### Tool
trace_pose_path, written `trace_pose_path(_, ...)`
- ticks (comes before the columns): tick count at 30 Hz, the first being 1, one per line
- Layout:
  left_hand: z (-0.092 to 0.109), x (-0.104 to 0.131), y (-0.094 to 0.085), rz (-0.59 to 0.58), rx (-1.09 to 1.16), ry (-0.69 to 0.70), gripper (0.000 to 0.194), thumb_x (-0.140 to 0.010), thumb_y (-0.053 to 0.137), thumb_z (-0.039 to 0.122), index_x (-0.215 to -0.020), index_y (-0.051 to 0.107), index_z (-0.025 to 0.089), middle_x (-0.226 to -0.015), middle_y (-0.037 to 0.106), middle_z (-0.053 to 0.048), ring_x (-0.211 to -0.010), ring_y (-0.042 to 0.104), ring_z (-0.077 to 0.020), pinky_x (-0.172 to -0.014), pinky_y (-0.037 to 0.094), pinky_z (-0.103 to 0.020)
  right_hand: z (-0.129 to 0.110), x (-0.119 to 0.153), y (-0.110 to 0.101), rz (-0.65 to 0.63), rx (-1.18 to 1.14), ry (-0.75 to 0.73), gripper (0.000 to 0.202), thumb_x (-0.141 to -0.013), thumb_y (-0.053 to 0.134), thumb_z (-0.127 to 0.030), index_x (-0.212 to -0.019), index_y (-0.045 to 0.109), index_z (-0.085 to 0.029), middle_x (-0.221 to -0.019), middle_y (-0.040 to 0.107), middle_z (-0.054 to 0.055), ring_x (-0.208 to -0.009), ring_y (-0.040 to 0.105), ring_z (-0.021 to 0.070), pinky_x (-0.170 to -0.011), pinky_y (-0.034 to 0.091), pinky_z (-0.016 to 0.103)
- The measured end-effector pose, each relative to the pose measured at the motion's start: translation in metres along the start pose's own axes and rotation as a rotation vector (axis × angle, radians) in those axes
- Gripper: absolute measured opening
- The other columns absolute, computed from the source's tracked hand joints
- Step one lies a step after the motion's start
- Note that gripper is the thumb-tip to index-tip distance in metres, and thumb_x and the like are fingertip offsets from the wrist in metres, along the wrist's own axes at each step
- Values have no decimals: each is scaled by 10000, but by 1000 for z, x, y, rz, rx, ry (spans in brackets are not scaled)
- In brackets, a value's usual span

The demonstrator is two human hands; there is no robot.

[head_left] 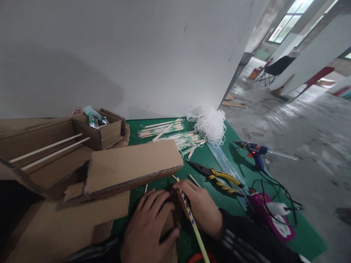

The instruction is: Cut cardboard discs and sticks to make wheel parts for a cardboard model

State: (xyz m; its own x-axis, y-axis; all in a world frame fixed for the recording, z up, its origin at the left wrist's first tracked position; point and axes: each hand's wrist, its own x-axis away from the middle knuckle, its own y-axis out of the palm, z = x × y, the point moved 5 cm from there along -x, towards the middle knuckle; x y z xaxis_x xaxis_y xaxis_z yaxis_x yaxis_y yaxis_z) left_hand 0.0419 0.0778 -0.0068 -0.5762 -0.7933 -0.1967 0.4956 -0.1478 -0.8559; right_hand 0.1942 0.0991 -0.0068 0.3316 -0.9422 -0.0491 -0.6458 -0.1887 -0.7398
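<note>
My left hand [150, 226] lies palm down with fingers stretched out on a narrow piece of brown cardboard [170, 252]. My right hand [201, 208] is closed around a pale yellow pencil [196, 232] with purple dots, over the same cardboard's far end. The pencil slants from between my fingers toward the lower edge of the view. Its writing tip cannot be made out. Just ahead of my hands stands a closed cardboard box form [134, 164]. Thin wooden sticks [194, 180] lie by my right fingers. Part of a red ring-shaped thing [201, 257] shows below.
Long-nose pliers [216, 177], clear glue sticks [226, 166], a blue glue gun [253, 149] and a purple packet [271, 217] lie right. Packaged wooden sticks [161, 128] and white string [211, 126] are at the back. An open cardboard structure [61, 160] stands left, against a white wall [123, 54].
</note>
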Motion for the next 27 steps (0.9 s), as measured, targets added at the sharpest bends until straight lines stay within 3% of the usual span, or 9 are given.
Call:
trace_pose_path(9, -1, -2, 1, -57, -74, 85, 235, -828, 647, 271, -1060, 622, 238, -1392, 606, -94, -1346, 459, -336, -1102, 337, -608, 3, 1, 1, 67, -23, -2, 255, -984, 455, -117, -1154, 597, -244, -1054, 673, 63, -921, 673, 215, -796, 526, 315)
trace_pose_path(14, -6, 2, 4, -57, -115, 140, 254, -899, 597, 398, -1103, 610, 247, -1464, 558, -81, -1399, 425, -311, -1113, 357, -573, 5, 2, 0, 95, -59, 1, 279, -975, 444, -87, -1150, 595, -244, -1049, 665, 67, -931, 669, 214, -802, 525, 315)
trace_pose_path(20, -10, 3, 4, -74, -90, 74, 316, -873, 626, 392, -1154, 611, 249, -1480, 545, -55, -1390, 440, -294, -1155, 327, -551, 2, 7, 1, 23, -43, -57, 351, -903, 477, -34, -1124, 634, -256, -1023, 673, 54, -860, 699, 207, -724, 533, 300)
trace_pose_path(24, -7, 1, 4, -67, -34, 24, 379, -856, 629, 367, -1213, 609, 241, -1469, 559, -42, -1382, 451, -278, -1196, 281, -516, 3, 12, 9, -68, -14, -106, 451, -876, 453, 4, -1195, 619, -269, -1108, 668, 70, -928, 698, 214, -787, 544, 320)
trace_pose_path(27, -1, 3, 5, 11, -33, 4, 399, -853, 620, 401, -1209, 620, 221, -1480, 544, -72, -1384, 440, -301, -1194, 268, -529, 5, 13, 14, -112, -24, -139, 442, -897, 432, -3, -1203, 611, -268, -1132, 657, 82, -979, 686, 211, -832, 542, 329)
